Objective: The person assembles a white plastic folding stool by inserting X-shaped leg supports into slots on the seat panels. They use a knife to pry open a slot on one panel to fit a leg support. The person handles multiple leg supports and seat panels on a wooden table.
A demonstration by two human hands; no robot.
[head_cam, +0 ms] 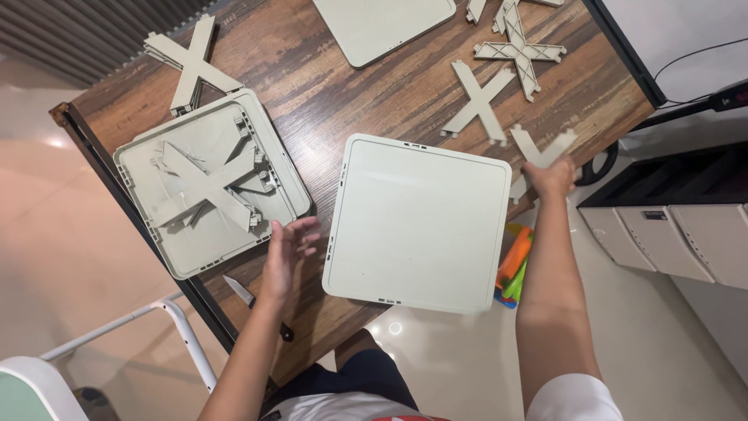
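The right hand (552, 176) closes its fingers on a pale grey X-shaped plastic brace (538, 154) at the wooden table's (374, 93) edge. The left hand (285, 251) hovers with fingers spread loosely, between a ribbed grey square tray (156, 242) and a smooth pale square panel (421, 222).

labels: small dark rect. tag (653, 215) | on grey drawer front, R of table | no pkgs/screens

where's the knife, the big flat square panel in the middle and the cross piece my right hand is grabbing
knife (238, 289), head view, on the bare blade beside the left wrist
square panel (417, 222), head view, middle of its smooth top face
cross piece (538, 148), head view, on the arm above the right hand (552, 176)
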